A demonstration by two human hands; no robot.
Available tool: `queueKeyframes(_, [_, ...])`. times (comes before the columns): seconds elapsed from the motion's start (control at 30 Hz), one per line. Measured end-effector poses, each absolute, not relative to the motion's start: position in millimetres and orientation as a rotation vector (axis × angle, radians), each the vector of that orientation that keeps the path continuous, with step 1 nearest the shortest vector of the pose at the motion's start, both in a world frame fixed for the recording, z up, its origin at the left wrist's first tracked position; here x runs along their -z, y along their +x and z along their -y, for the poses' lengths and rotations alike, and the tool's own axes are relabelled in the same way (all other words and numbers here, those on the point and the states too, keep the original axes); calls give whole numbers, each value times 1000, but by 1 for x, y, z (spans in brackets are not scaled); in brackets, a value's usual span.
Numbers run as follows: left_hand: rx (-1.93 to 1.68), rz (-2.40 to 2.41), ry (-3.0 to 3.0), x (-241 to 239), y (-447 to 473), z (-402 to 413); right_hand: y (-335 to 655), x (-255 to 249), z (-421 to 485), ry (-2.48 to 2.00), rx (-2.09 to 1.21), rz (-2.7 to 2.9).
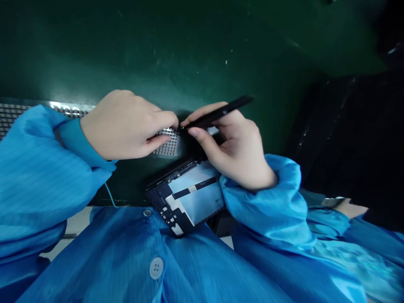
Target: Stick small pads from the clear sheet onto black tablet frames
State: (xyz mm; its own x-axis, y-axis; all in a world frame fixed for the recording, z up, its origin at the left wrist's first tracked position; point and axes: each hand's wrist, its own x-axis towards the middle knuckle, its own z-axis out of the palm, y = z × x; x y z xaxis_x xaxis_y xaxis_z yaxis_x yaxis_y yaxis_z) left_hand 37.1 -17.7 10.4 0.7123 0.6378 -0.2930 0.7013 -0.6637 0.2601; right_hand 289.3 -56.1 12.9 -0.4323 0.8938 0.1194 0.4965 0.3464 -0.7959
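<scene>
My right hand [241,145] grips slim black tweezers [217,115] between thumb and fingers, with their points down and to the left. Those points almost meet the bent fingertips of my left hand [129,126]. My left hand is closed above the end of a sheet of small silvery squares [168,145]; what it pinches, if anything, is too small to make out. Below both hands an opened tablet-like device [195,193] lies tilted at the table's near edge, its inside facing up. A pale blue-white panel, a dark ribbon strip and small circuit parts show in it.
The green table mat [189,54] spreads out ahead, with a few pale specks. A long grid sheet [12,115] runs left beneath my sleeve. Dark shapes [347,139] stand at the right. Another person's blue sleeve [328,223] and hand [352,207] show at the lower right.
</scene>
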Motion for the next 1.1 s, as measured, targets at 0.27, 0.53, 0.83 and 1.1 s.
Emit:
queueKeyframes(0.27, [200, -1080, 2508, -7, 37, 18, 288, -5, 53, -1233, -1108, 1922])
queueKeyframes(0.53, [237, -1055, 2563, -9, 36, 18, 290, -8, 54, -1220, -1094, 1931])
queueKeyframes(0.83, [131, -1025, 2541, -8, 30, 19, 306, 8, 128, -1336, -727, 1345])
queueKeyframes(1.1, [81, -1010, 2523, -9, 29, 19, 311, 22, 129, -1307, -674, 1458])
